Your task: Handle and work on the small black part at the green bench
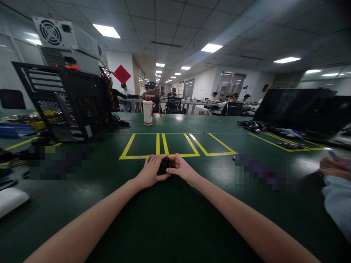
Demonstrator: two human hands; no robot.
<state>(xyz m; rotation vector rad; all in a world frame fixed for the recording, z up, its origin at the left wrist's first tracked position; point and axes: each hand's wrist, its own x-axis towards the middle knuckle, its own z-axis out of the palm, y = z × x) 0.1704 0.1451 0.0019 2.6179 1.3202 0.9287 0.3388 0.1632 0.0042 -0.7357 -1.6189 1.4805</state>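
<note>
Between my two hands sits a small black object (163,166), mostly covered by fingers, so its kind cannot be made out. My left hand (151,170) wraps over it from the left, fingers on top and thumb along the near side. From the right, my right hand (179,168) grips it between thumb and fingers. Both hands are close to the green tabletop (175,219), just in front of the yellow tape outlines (160,157).
A black computer case (79,106) with a power supply (59,36) on top stands left. A white tumbler (148,112) is behind the tape. Dark monitors (296,109) and cables (252,126) lie right. Another person's hand (334,166) is at the right edge.
</note>
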